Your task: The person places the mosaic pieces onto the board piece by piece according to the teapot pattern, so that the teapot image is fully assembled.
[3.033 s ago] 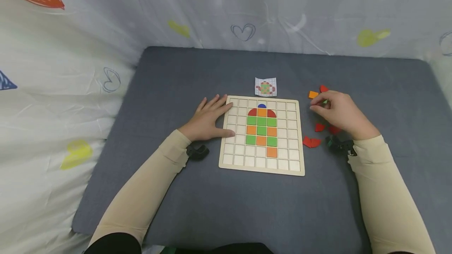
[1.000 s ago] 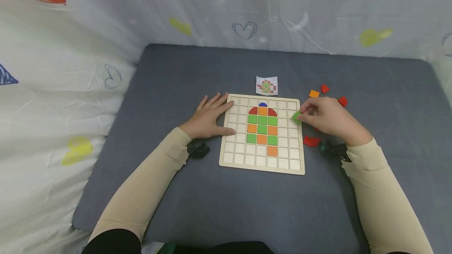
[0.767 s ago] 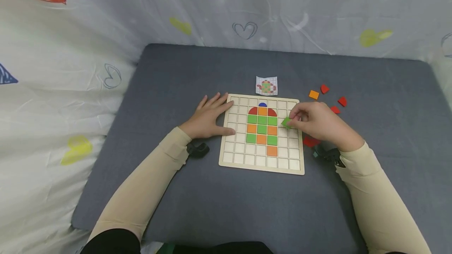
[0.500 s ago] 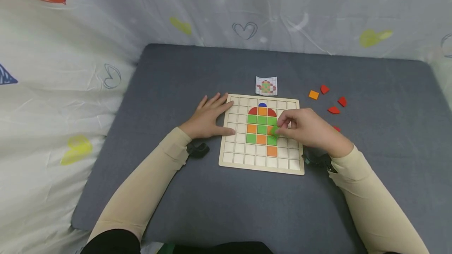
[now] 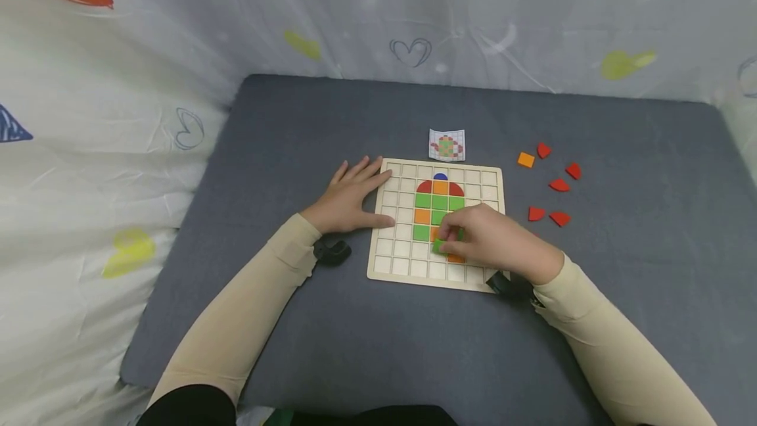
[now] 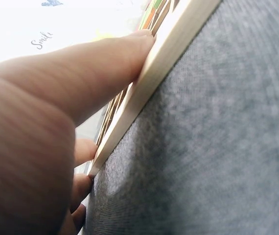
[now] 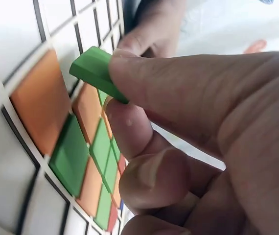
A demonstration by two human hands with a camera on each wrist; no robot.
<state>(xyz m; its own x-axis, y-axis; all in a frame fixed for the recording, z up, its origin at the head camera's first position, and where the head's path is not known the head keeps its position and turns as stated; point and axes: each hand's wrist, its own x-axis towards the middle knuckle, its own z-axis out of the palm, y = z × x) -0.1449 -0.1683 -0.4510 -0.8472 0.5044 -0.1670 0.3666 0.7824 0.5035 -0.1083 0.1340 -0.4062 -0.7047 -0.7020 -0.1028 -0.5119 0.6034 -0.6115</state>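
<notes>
A pale wooden grid board lies on the grey table, part-filled with green, orange, red and blue pieces. My left hand rests at its left edge, fingers spread, with the thumb lying on the rim in the left wrist view. Between thumb and fingertips, my right hand pinches a green square tile over the lower middle of the grid. In the right wrist view the tile is tilted just above the board, beside an orange tile set in a cell. The right hand covers several cells in the head view.
Behind the board lies a small pattern card with a coloured grid picture. To the right are a loose orange tile and several red pieces. A printed white curtain hangs behind and left of the table.
My right hand picked up the green tile from the loose pieces on the right and carried it left and nearer, over the board's lower middle. My left hand stayed on the board's edge.
</notes>
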